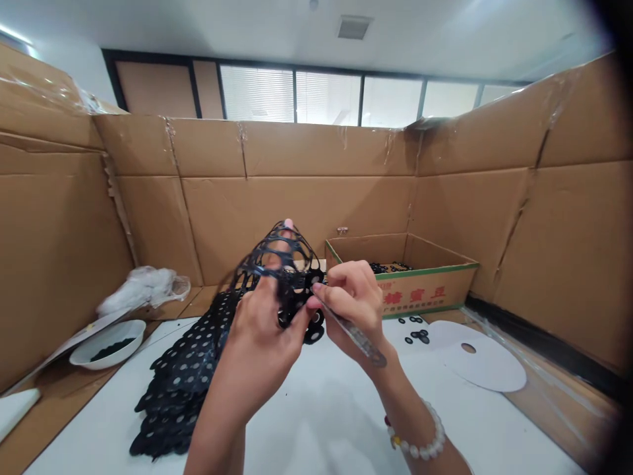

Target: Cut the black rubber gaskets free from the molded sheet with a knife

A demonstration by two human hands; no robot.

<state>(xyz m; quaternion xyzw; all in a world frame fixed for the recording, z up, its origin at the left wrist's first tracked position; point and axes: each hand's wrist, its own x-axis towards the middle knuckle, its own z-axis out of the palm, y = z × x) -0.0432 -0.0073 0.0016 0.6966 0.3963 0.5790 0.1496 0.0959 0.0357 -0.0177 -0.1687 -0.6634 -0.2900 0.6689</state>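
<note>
My left hand [264,330] holds a black perforated sheet [297,297] over the middle of the table, its index finger pointing up behind looped black strips. The thumb presses on the sheet's edge. My right hand [357,300] pinches a thin metal tool [353,332] whose rounded end points down toward the wrist; its fingertips meet the sheet close to the left thumb. Left of my hands lies a pile of black sheets with rows of light round spots [182,376]. What the tool's front tip touches is hidden by the fingers.
Behind my right hand stands a cardboard box [428,290] with black rings inside. Several black rings [420,335] lie near a white disc [475,356] on the right. A white bowl [133,330] and clear plastic [143,289] are at left. Cardboard walls [316,204] surround the table.
</note>
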